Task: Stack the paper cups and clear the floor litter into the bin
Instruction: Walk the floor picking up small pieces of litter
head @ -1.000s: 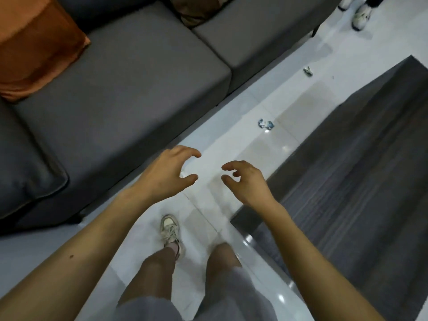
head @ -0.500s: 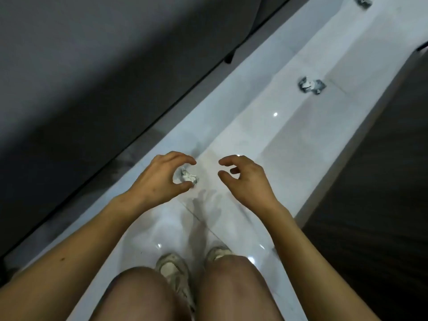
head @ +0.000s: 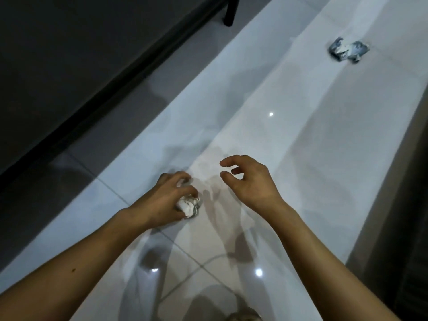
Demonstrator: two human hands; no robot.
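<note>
A crumpled white paper ball point(head: 189, 206) lies on the glossy white floor tiles point(head: 301, 126). My left hand point(head: 165, 200) is low over it, fingers curled around it and touching it. My right hand point(head: 249, 181) hovers just to the right of it, fingers apart and curved, holding nothing. A second piece of crumpled litter point(head: 348, 50), bluish white, lies farther off at the upper right. No paper cups and no bin are in view.
The dark underside and base of a grey sofa point(head: 81, 72) fill the upper left, with a black sofa leg point(head: 230, 11) at the top. A dark rug edge point(head: 403, 205) runs down the right side. My shoe tip point(head: 243, 317) shows at the bottom.
The view has dropped much closer to the floor. My left hand has closed around the crumpled paper ball that lay just beyond its fingertips. My right hand stays open beside it.
</note>
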